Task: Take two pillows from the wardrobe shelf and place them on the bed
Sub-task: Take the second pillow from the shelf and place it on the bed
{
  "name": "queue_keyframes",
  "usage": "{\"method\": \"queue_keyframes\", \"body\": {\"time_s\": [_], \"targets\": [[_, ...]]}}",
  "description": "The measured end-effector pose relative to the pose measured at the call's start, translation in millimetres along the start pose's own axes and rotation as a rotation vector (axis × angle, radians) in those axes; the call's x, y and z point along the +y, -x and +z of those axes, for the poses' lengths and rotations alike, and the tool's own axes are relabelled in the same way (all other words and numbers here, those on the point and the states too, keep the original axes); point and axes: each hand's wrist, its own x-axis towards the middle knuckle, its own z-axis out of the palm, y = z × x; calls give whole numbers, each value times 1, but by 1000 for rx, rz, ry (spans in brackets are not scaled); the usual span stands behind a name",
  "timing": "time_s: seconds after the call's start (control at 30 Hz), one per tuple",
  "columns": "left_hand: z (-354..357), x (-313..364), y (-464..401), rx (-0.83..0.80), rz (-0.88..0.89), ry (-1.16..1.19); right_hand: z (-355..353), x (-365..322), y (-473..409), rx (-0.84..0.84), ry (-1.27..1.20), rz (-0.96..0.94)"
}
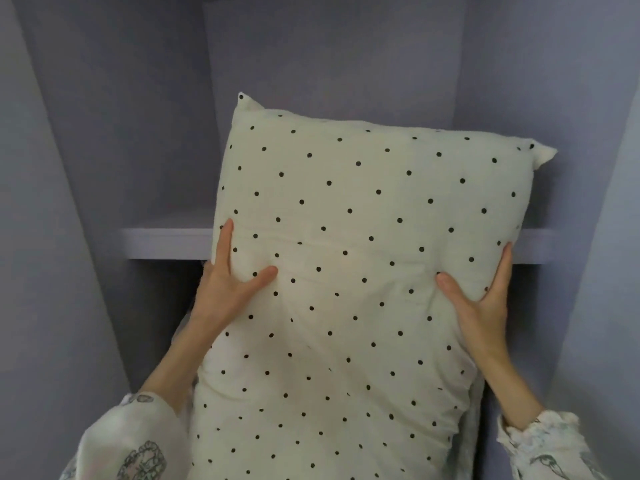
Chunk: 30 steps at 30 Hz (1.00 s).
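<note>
A cream pillow with small black dots (353,258) fills the middle of the view, tilted, its top end leaning over the grey wardrobe shelf (162,242). My left hand (228,282) grips its left edge, thumb pressed into the front. My right hand (485,299) grips the right edge the same way. A strip of grey patterned fabric (476,427) shows behind the pillow's lower right side; I cannot tell whether it is a second pillow.
Grey wardrobe side walls (52,237) close in on the left and right, with the back panel (329,57) above the shelf. A dark gap (156,306) lies under the shelf on the left. My patterned white sleeves show at the bottom corners.
</note>
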Motion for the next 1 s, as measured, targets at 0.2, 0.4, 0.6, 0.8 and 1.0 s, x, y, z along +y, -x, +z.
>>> {"method": "queue_keyframes", "body": {"time_s": [0.2, 0.4, 0.6, 0.8, 1.0], "targets": [[-12, -57, 108, 157, -215, 20, 5, 19, 56, -222, 42, 44], [-36, -99, 229, 253, -412, -18, 1, 43, 142, -451, 54, 161], [-68, -106, 353, 254, -525, -77, -40, 50, 243, -598, 72, 307], [-120, -83, 473, 362, -602, -182, -70, 11, 332, -775, 39, 331], [-179, -48, 586, 528, -684, -240, -75, -40, 404, -937, -27, 322]]}}
